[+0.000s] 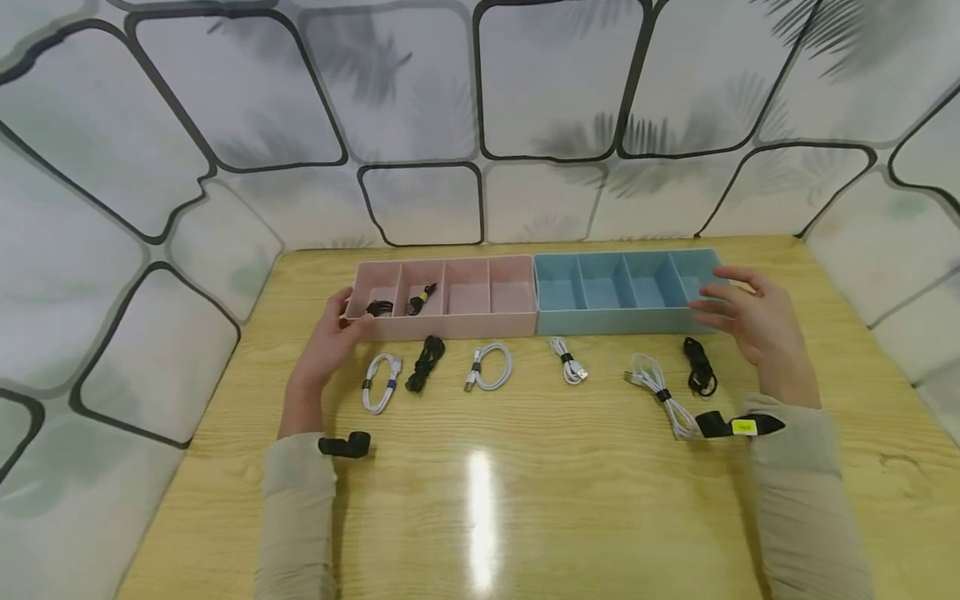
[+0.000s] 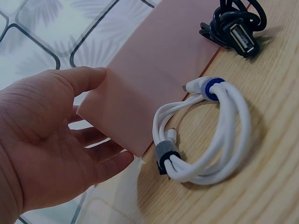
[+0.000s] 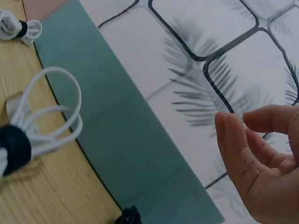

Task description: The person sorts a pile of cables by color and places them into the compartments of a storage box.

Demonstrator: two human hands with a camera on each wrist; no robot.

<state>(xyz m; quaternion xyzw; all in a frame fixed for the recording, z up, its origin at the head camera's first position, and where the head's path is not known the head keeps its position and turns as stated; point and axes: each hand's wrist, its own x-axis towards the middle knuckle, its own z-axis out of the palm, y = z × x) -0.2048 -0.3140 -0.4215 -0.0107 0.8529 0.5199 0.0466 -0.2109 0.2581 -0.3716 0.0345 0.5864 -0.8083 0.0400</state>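
Observation:
My left hand [image 1: 327, 344] holds the left end of a pink divided box [image 1: 472, 327], its thumb at the front corner and its fingers round the end wall. Two compartments of that box contain black cables, a coiled one [image 1: 380, 307] and one with a yellow tag [image 1: 422, 298]. Joined end to end with it stands a blue divided box [image 1: 615, 322]. My right hand [image 1: 757, 329] is at the blue box's right end, fingers spread and slightly bent, holding nothing. Just below the left hand lies a white cable loop [image 2: 229, 135] with a blue strap.
In front of the boxes lie a black cable bundle [image 1: 425, 363], a white cable ring [image 1: 495, 367], a small white cable [image 1: 569, 362], a longer white cable [image 1: 663, 395] and another black cable [image 1: 699, 367]. A patterned curtain [image 1: 420, 204] stands behind the wooden table [image 1: 405, 517].

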